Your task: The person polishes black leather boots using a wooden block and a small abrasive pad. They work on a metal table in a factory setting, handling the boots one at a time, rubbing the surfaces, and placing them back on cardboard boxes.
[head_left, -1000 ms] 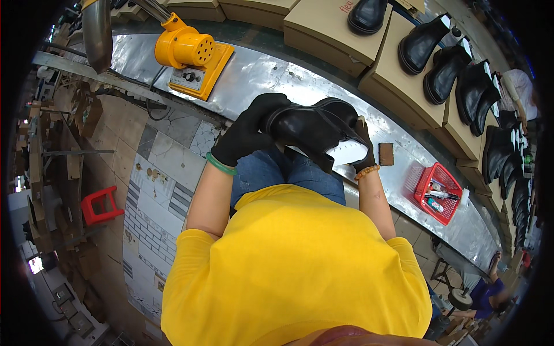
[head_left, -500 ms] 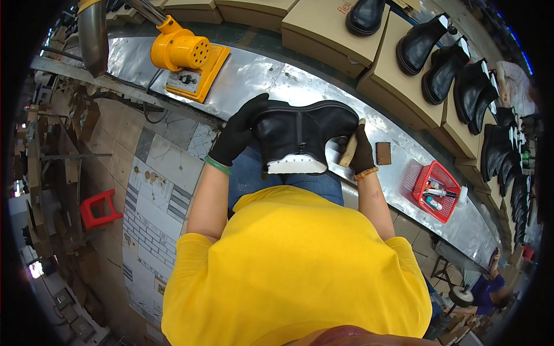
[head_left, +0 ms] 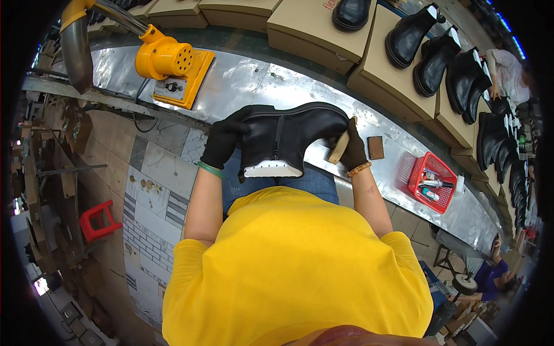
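Observation:
A black ankle boot with a side zipper and a white-lined collar lies on its side in the air above my lap, sole edge away from me and toe to the right. My gloved left hand is closed around its heel end. At the toe, my gloved right hand grips a narrow tan block against or close beside the boot. The fingers under the toe are partly hidden, so I cannot tell how firmly they support it.
A metal workbench runs across in front. On it stand a yellow blower machine, a brown block and a red basket of small items. Boxes carrying black boots line the back. A red stool stands left; other people are at right.
The whole view has shifted, with bench items now further left and higher. The boot and both hands appear slightly further left; the grips look the same.

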{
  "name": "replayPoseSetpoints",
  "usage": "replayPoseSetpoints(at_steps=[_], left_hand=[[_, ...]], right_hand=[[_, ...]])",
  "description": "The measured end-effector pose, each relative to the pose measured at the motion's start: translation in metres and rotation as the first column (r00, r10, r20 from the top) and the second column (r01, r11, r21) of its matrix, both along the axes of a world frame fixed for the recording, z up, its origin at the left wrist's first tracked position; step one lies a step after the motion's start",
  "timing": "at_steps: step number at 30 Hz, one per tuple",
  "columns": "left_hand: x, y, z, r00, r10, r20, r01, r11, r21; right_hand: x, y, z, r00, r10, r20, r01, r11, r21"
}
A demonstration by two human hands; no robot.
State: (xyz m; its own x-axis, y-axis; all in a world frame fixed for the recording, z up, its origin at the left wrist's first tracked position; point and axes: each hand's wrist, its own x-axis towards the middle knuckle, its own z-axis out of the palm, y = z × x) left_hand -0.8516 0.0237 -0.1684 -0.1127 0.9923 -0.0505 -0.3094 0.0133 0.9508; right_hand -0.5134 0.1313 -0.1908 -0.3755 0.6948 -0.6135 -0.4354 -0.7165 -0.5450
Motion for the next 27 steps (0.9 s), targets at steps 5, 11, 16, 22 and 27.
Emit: replayPoseSetpoints(at_steps=[5,11,16,22,27], left_hand=[[0.002,0.002,-0.001,0.984,0.071,0.163,-0.079,0.996,0.044],[0.003,0.010,-0.017,0.950,0.203,0.238,-0.198,0.979,-0.043],[-0.007,0.018,-0.050,0.911,0.096,0.401,-0.149,0.983,0.103],[0.008,0.037,-0.025,0.879,0.298,0.373,-0.270,0.954,-0.126],[0.021,0.049,0.001,0.778,0.419,0.467,-0.342,0.907,-0.244]], right_hand=[[-0.002,-0.001,0.002,1.000,0.017,0.010,-0.017,1.000,0.007],[0.004,0.000,-0.011,0.999,0.029,-0.016,-0.028,0.998,0.052],[0.002,-0.001,-0.007,0.999,0.031,-0.018,-0.029,0.994,0.109],[-0.020,-0.003,0.016,0.943,0.044,0.330,-0.107,0.979,0.174],[-0.029,-0.002,0.022,0.939,0.015,0.344,-0.095,0.972,0.216]])
